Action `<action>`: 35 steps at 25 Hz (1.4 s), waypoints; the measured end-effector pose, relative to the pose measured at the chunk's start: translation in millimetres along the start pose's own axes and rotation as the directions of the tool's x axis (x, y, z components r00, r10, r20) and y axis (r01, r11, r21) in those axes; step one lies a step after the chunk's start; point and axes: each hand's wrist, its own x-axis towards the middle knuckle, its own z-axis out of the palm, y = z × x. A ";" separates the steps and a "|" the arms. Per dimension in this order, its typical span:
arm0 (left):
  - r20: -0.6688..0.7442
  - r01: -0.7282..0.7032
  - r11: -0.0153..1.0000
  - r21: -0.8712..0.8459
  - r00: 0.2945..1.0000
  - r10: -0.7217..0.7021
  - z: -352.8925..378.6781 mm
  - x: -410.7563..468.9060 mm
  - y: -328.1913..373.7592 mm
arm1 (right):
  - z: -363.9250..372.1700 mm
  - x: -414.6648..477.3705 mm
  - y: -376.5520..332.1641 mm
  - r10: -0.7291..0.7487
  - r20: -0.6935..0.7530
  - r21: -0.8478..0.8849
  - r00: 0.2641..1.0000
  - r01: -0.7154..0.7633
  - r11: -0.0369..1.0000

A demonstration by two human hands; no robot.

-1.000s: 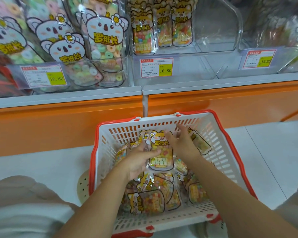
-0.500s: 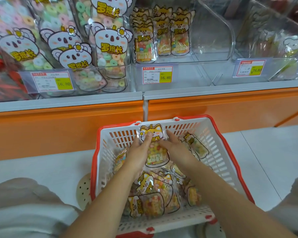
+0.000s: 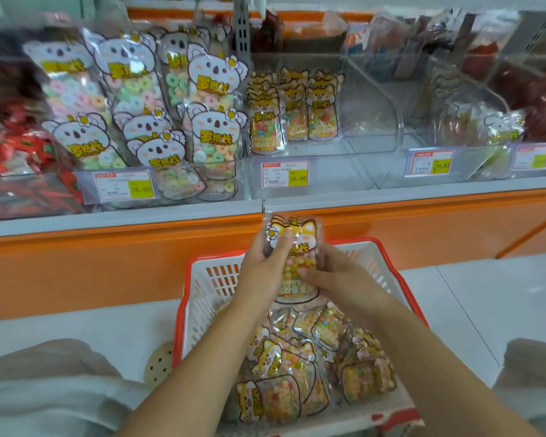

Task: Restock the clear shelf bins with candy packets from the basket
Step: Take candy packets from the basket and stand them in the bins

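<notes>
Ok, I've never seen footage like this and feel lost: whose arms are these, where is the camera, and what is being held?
There is no machine here. The camera sits on a person's head, looking forward and down, so the two bare arms are their own. The left hand and right hand together hold one fox-printed candy packet upright above a white basket with a red rim, which holds more loose packets. Ahead, a clear shelf bin has a few matching packets at its left side and free room at its right. The bin to its left holds koala packets.
</notes>
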 end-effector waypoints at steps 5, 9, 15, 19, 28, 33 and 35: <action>0.091 -0.187 0.964 0.191 0.981 0.173 -11.6 2.5 78.1 | -18.1 -9.3 -75.4 -0.182 -0.023 -0.004 0.983 0.182 0.983; 0.006 -0.303 0.842 0.445 0.942 0.336 -48.1 28.0 128.7 | -36.9 20.7 -154.2 -0.335 -0.093 -0.017 0.938 0.335 0.942; -0.133 -0.204 0.706 0.678 0.911 0.391 -72.8 67.8 119.0 | -35.2 153.2 -189.8 -0.177 -0.196 -0.314 0.965 0.109 0.943; -0.108 -0.227 0.636 0.738 0.890 0.443 -77.6 78.5 114.2 | -26.8 222.8 -170.0 0.052 -0.237 -0.361 0.970 -0.137 0.923; -0.117 -0.231 0.602 0.764 0.869 0.481 -80.5 86.7 108.0 | -4.4 232.7 -184.4 0.002 -0.192 -0.918 0.981 -0.180 0.354; -0.130 -0.221 0.604 0.766 0.866 0.482 -79.1 87.2 108.1 | -3.7 238.1 -179.1 -0.162 -0.245 -0.866 0.956 -0.140 0.481; -0.136 -0.211 0.606 0.767 0.870 0.475 -79.0 86.8 108.2 | -3.2 237.0 -176.5 -0.152 -0.235 -0.847 0.960 -0.125 0.516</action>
